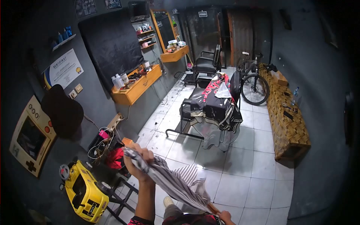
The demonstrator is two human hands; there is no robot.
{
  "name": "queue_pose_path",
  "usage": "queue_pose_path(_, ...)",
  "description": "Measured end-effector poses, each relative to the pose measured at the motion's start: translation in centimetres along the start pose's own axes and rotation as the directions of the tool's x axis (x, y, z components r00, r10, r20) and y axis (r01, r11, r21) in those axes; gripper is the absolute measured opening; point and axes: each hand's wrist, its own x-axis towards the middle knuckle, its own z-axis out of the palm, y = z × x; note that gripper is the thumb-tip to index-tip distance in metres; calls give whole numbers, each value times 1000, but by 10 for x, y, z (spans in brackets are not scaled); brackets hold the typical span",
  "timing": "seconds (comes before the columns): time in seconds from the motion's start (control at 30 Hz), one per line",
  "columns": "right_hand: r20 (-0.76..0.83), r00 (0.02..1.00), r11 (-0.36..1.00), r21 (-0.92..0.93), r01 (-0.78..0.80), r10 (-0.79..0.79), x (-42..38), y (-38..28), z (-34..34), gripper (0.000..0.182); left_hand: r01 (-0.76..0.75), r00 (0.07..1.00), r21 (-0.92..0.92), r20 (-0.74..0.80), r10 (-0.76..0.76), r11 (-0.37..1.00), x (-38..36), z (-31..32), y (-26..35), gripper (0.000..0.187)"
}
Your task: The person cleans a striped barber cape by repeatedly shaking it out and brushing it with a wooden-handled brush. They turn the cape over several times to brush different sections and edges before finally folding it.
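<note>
A grey-and-white striped cloth (180, 182) is stretched at a slant in front of my body, bunched along its length. My left hand (138, 161) is raised, its fingers wrapped round the cloth's upper end. Low at the bottom edge, my right hand (225, 217) is closed at the cloth's lower end; only part of this hand shows. Beyond the cloth stands a black barber chair (185, 112), with a black, red and white cape (215, 99) draped over it.
Left of me are a yellow toy car (88, 191) and a black stool frame (125, 200). Bottles (119, 80) stand on a wooden wall shelf (140, 86). A woven-patterned bench (287, 123) runs along the right wall, with a bicycle (255, 78) near its far end.
</note>
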Motion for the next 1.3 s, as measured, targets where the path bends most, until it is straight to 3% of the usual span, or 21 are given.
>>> queue_pose_path(0.03, -15, 993, 993, -17, -120, 120, -9, 14, 7, 57, 32, 988, -121, 155, -13, 992, 7, -13, 3, 19)
queue_pose_path(0.13, -127, 986, 992, -42, -118, 112, 4, 50, 40, 63, 171, 961, -138, 244, -134, 976, 19, -33, 12, 30)
queue_pose_path(0.2, -148, 989, 973, 230, 4, 31, 2, 21, 13, 61, 279, 955, -41, 115, -273, 959, 13, -37, 10, 44)
queue_pose_path(0.23, -315, 948, 944, 298, 145, -46, -7, -8, -10, 61, 315, 941, -23, 140, -309, 949, 10, -40, 7, 46)
queue_pose_path(0.3, -302, 945, 708, 640, 298, -126, -45, -98, -96, 47, 374, 918, 31, 132, -375, 927, 0, -45, 0, 48)
queue_pose_path(0.33, -173, 964, 540, 801, 258, -204, -48, -124, -115, 35, 392, 911, 68, 108, -398, 917, -4, -47, -4, 48)
queue_pose_path(0.4, -211, 877, 210, 922, 325, -432, -84, -197, -178, 30, 430, 901, 118, -1, -433, 895, -9, -39, -7, 43)
queue_pose_path(0.47, -198, 770, -19, 972, 235, -607, -118, -250, -217, 29, 422, 906, 154, -106, -410, 893, -14, -36, -9, 40)
queue_pose_path(0.53, -238, 608, -98, 962, 254, -758, -136, -288, -233, 30, 307, 952, 453, -146, -270, 837, -11, -37, -5, 40)
queue_pose_path(0.57, -230, 566, -79, 957, 279, -791, -136, -300, -227, 30, 244, 970, 592, -150, -193, 768, -9, -39, -2, 39)
queue_pose_path(0.6, -220, 522, -61, 950, 305, -824, -131, -310, -218, 30, 320, 938, 242, -213, -272, 916, -7, -43, 3, 38)
queue_pose_path(0.63, -115, 604, 66, 961, 270, -788, -119, -313, -195, 28, 277, 957, 127, -127, -261, 952, -1, -46, 8, 38)
queue_pose_path(0.8, -216, 753, 612, 467, 638, -621, -27, -269, -82, 25, 148, 988, -131, 68, -140, 980, 38, -63, 64, 41)
queue_pose_path(0.93, -13, 960, 960, 8, 281, -281, 35, -155, -5, 46, 119, 990, -226, 95, -100, 967, 58, -99, 109, 42)
queue_pose_path(0.97, 7, 982, 976, -106, 188, -188, 50, -130, 13, 46, 127, 989, -241, 104, -105, 962, 60, -106, 113, 42)
queue_pose_path(1.07, 120, 993, 1000, 18, -10, 7, 54, -119, 4, 49, 243, 961, -312, 204, -185, 918, 68, -133, 120, 42)
queue_pose_path(1.1, 106, 994, 970, 243, -10, -16, 39, -147, -20, 48, 308, 942, -311, 232, -243, 899, 69, -140, 118, 43)
queue_pose_path(1.17, 66, 987, 803, 591, 78, -144, 2, -224, -80, 45, 444, 861, -274, 394, -322, 853, 70, -163, 104, 45)
queue_pose_path(1.23, 158, 936, 599, 798, 68, -316, -34, -306, -144, 42, 442, 815, 8, 416, -405, 897, 70, -172, 95, 44)
queue_pose_path(1.27, 173, 875, 479, 875, 75, -453, -56, -345, -177, 42, 374, 848, 255, 295, -440, 892, 69, -167, 97, 42)
queue_pose_path(1.3, 165, 796, 350, 935, 63, -583, -77, -376, -201, 42, 376, 814, 323, 332, -476, 869, 71, -167, 96, 40)
